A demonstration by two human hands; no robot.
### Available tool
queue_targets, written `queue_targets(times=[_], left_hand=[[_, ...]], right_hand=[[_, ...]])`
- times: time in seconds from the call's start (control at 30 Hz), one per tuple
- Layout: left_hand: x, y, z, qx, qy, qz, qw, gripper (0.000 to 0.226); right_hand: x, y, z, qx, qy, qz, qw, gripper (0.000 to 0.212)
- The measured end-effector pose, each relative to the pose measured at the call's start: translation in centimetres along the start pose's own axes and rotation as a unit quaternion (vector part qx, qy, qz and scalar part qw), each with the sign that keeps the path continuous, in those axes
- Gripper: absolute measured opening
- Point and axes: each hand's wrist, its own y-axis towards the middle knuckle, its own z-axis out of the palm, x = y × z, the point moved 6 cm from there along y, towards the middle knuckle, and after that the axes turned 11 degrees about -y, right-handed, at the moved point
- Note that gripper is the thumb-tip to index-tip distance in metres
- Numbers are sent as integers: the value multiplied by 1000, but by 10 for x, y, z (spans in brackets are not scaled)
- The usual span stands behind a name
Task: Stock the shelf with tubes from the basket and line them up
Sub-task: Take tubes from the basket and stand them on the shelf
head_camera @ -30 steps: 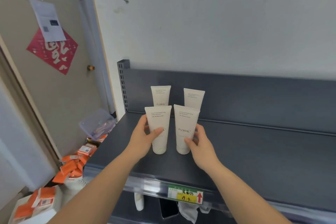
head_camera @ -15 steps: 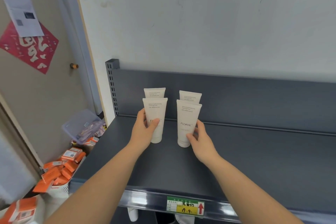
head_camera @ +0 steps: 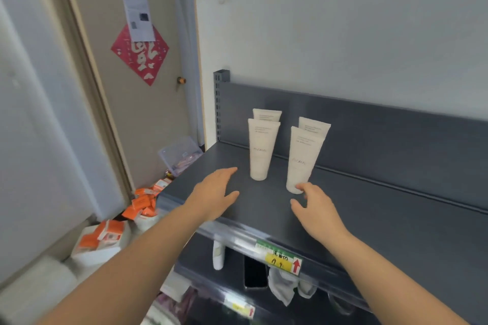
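Hands off the tubes point(head_camera: 261, 150).
My left hand point(head_camera: 215, 192) and right hand point(head_camera: 314, 208) have let go, both slack and empty; all four stand two-by-two on the shelf point(head_camera: 383, 219), more next, I reckon.

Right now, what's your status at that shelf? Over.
Left hand open, holding nothing. Right hand open, fingertips at front right tube base. Four tubes upright on shelf, two by two. Nothing between hands and tubes.
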Motion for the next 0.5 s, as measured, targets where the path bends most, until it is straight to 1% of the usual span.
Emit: queue_targets(times=[0.07, 0.13, 0.2, 0.3, 0.5], left_hand=[[5, -18, -6, -4, 102, -15, 995, 62], [12, -38, -12, -9, 148, -45, 988, 61], [19, -59, -21, -21, 167, -67, 984, 59], [32, -91, -39, -41, 209, -79, 974, 57], [65, -155, -81, -79, 243, -137, 957, 56]], right_hand=[[22, -3, 6, 32, -36, -69, 996, 53], [44, -5, 13, 51, -75, -131, 987, 59], [65, -7, 21, 61, -108, -178, 976, 62], [94, -11, 34, 81, -137, -217, 963, 65], [158, -29, 58, 74, -158, -289, 941, 65]])
